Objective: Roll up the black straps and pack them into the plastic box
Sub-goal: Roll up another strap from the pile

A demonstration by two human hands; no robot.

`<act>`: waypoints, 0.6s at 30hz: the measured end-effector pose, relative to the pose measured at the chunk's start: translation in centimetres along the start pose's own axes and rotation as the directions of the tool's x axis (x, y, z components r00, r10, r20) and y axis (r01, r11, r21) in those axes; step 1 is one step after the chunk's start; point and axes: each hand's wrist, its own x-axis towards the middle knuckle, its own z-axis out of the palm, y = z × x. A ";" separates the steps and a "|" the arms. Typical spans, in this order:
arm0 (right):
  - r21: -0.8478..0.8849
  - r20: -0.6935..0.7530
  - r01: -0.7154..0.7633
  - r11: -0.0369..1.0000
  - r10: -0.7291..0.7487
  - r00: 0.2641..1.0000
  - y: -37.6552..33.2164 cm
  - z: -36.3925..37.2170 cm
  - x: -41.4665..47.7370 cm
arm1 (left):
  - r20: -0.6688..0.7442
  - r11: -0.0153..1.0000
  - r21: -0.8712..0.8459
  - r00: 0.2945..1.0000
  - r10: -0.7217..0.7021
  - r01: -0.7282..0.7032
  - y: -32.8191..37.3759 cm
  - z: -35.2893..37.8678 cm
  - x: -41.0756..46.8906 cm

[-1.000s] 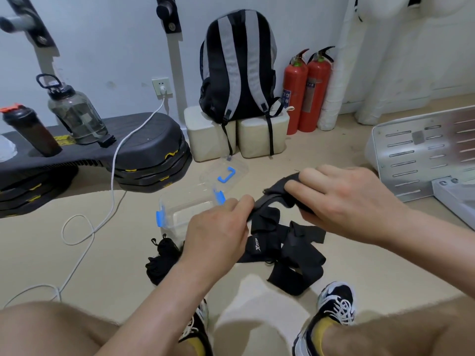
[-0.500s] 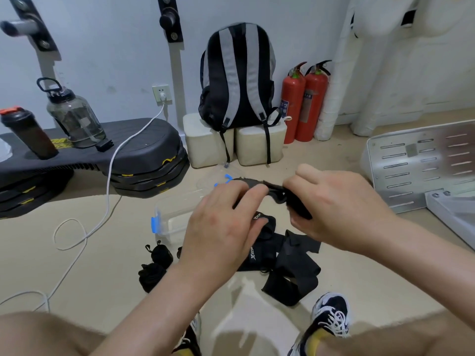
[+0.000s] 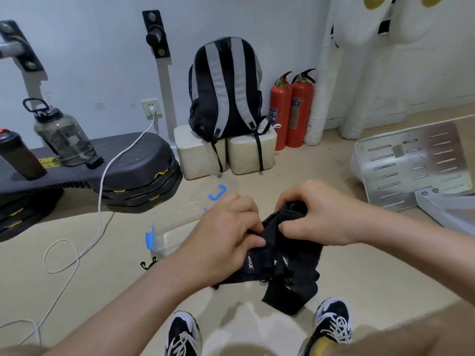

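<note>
- The left shoe (image 3: pixel 183 337) and right shoe (image 3: pixel 334 322), black and white, stand on the floor at the bottom edge.
- Above them the black straps (image 3: pixel 282 273) hang in a loose bundle held up in front of the person, ends drooping between the shoes.
- The left hand (image 3: pixel 226 235) has its grip pinching the bundle's upper edge, fingers curled.
- The right hand (image 3: pixel 321 217) has its grip curled round the bunched top of the same straps.
- The plastic box (image 3: pixel 164 244) sits open on the floor just behind the left hand, its clear lid (image 3: pixel 218 191) beyond it.
- Against the wall, a backpack (image 3: pixel 226 86) rests on pale blocks (image 3: pixel 246 155).
</note>
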 end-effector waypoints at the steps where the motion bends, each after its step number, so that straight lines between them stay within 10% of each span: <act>1: -0.001 0.026 -0.001 1.000 0.001 1.000 0.2 0.3 0.0 | 0.025 0.997 -0.068 0.999 -0.044 0.046 0.2 -0.2 -0.4; 18: 0.540 0.174 -0.121 0.833 0.029 0.984 2.4 1.0 -0.2 | 0.421 0.967 -0.145 0.898 -0.131 0.209 1.7 1.0 -2.2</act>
